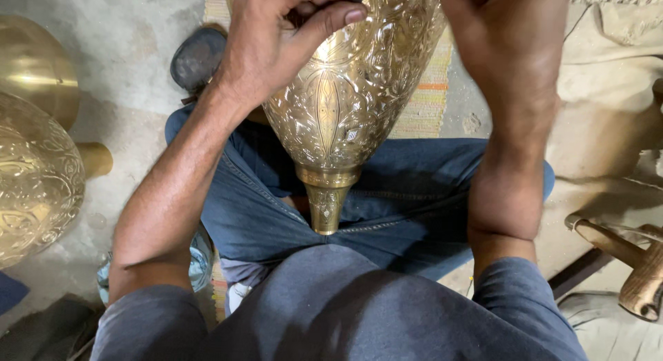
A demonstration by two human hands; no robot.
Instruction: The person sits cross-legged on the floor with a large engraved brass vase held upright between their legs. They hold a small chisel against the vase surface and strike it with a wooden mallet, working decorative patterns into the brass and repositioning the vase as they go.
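A large engraved brass vessel (352, 91) rests between my legs, its narrow neck (326, 202) pointing toward my body. My left hand (276, 43) lies on the vessel's upper left side, fingers curled around a small dark tool at the top edge. My right hand (507, 36) is at the vessel's upper right side; its fingers are cut off by the frame's top edge, so what it holds is hidden.
Two more brass vessels stand at the left, one plain (34, 64) and one engraved (34, 181). A wooden mallet (625, 261) lies at the right. A striped mat (428, 91) and a dark shoe (197, 57) are behind the vessel on the concrete floor.
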